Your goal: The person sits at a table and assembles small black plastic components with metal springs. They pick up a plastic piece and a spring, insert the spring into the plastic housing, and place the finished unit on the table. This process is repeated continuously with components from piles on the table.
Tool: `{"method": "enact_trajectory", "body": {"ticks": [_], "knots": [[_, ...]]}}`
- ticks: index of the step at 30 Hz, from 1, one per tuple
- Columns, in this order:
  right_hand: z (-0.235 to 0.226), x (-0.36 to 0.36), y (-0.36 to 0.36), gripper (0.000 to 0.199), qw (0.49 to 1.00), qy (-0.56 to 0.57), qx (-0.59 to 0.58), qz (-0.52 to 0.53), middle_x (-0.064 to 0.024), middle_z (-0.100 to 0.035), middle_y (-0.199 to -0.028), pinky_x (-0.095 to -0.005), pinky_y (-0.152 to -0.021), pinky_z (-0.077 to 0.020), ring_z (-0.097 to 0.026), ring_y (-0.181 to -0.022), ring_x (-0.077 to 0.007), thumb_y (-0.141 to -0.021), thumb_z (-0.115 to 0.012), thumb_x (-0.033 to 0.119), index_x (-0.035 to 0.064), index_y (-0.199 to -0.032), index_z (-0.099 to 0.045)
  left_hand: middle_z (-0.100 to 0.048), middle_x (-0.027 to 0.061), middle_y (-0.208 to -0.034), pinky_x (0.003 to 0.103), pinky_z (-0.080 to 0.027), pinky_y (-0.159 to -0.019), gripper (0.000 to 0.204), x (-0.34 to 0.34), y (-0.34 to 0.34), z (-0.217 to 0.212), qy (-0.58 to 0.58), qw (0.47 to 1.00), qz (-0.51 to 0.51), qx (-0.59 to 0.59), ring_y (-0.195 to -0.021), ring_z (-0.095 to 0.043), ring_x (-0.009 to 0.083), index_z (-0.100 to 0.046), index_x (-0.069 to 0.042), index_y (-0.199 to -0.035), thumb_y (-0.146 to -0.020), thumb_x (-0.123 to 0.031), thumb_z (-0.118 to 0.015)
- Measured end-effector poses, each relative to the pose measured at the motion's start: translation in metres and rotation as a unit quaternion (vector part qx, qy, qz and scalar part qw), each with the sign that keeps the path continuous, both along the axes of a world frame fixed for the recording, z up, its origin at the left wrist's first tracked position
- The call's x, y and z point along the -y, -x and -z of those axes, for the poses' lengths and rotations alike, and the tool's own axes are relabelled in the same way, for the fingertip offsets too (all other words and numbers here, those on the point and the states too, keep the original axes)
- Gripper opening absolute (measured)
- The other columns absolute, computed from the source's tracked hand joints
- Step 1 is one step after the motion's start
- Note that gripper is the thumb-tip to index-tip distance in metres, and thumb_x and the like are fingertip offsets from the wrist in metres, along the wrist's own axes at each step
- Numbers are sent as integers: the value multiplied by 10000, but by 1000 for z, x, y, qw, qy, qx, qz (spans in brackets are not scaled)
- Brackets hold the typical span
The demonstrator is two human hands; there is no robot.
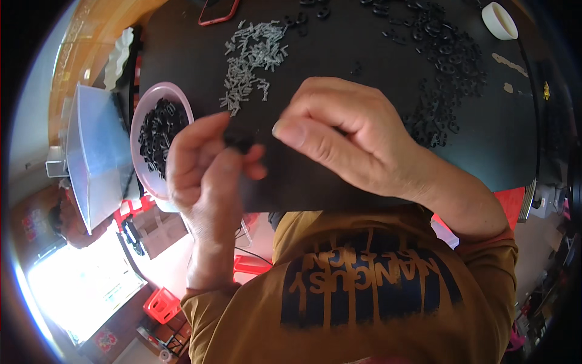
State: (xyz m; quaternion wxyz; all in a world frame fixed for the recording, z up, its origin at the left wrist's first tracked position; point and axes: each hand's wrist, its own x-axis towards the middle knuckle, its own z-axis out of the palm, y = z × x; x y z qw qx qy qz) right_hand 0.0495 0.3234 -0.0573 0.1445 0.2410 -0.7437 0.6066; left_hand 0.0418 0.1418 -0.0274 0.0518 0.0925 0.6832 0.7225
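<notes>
Between the thumb and fingers of my left hand [203, 167] is a small black plastic piece [238, 141], its outline blurred. My right hand [354, 136] hovers a short way to the right of it over the black table [339, 51]. Its fingers are curled under and the thumb lies along them; whatever they may hold is hidden. Beyond both hands lies a loose pile of small grey pins [254, 57]. Close by my left hand stands a pink bowl [136, 139] full of small black pieces [160, 130].
Many small black ring-like parts [445, 57] are spread over the table's right side. A white round container [499, 22] sits at the far right corner. A red-edged phone [218, 12] lies at the far edge. A translucent bin [100, 151] stands left of the bowl.
</notes>
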Motion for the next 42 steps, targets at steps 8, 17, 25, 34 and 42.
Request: {"method": "enact_trajectory", "body": {"ticks": [8,17,25,34,42], "knots": [[-5,-6,0,335,985,72,141,-65,-10,-379,-554,-230,-488,-426,-392,-507,-89,-895,-495,188,10,-613,-469,-557,50,-731,220,-475,-611,347,-18,4,10,-48,993,110,9,-650,-579,112,-428,38,-1133,-801,10,-528],[-7,-8,0,299,980,50,181,-63,-1,-414,-555,-214,-462,-381,-418,-513,-66,-883,-516,183,18,-635,-481,-583,74,-754,218,-475,-589,357,-22,1,24,-91,988,119,46,-608,-563,110,-422,49,-1127,-793,2,-536],[-7,-10,2,237,982,64,149,-98,-2,-443,-567,-210,-436,-301,-394,-487,-51,-855,-523,123,22,-643,-495,-598,100,-784,223,-491,-604,332,-15,-4,31,-183,967,154,83,-662,-593,120,-419,41,-1121,-803,19,-514],[-11,-16,6,327,968,211,125,54,-35,-413,-571,-217,-485,-331,-399,-489,-99,-911,-389,214,39,-643,-458,-584,111,-738,229,-468,-578,249,55,29,8,95,926,-306,-202,-592,-568,141,-511,48,-1018,-789,-40,-553],[-24,-34,27,355,834,496,100,219,-3,-382,-522,-251,-458,-346,-406,-451,-138,-905,-436,315,107,-617,-425,-568,83,-1004,241,-427,-723,286,57,45,6,318,858,-280,-291,-816,-527,130,-567,-20,-1053,-769,-44,-598]]}}
